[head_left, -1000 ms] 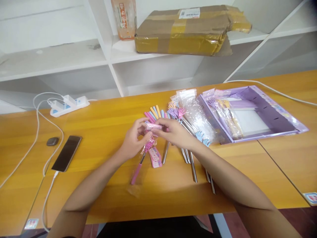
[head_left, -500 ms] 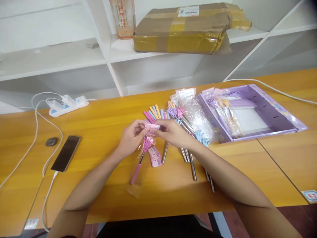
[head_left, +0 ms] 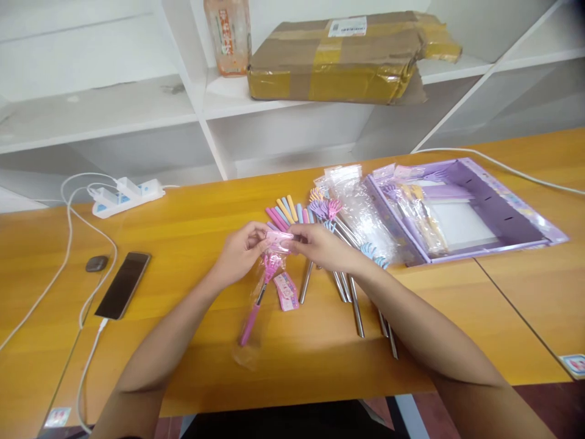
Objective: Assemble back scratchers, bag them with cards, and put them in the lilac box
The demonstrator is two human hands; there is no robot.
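Between both hands is a pink card (head_left: 278, 240) at the top of a clear bag. My left hand (head_left: 242, 251) pinches its left end, and my right hand (head_left: 320, 245) pinches its right end. Inside the bag, a pink hand-shaped scratcher (head_left: 251, 320) hangs below the card, its handle toward the table's front edge. Just right of it lie pink printed cards (head_left: 286, 291). Behind my hands are coloured handles (head_left: 286, 209), and beside my right hand are metal rods (head_left: 356, 308) and hand-shaped heads (head_left: 325, 208) in several colours.
Clear plastic bags (head_left: 361, 207) lie against a purple box (head_left: 507, 210) holding bagged scratchers (head_left: 423, 213). At left are a phone (head_left: 123, 285), a small black object (head_left: 96, 263), cables and a power strip (head_left: 128, 196). A taped carton (head_left: 333, 58) and a bottle (head_left: 227, 38) stand on the shelf.
Both hands keep their grip on the card and have barely moved. The view has shifted slightly, so things appear a little lower.
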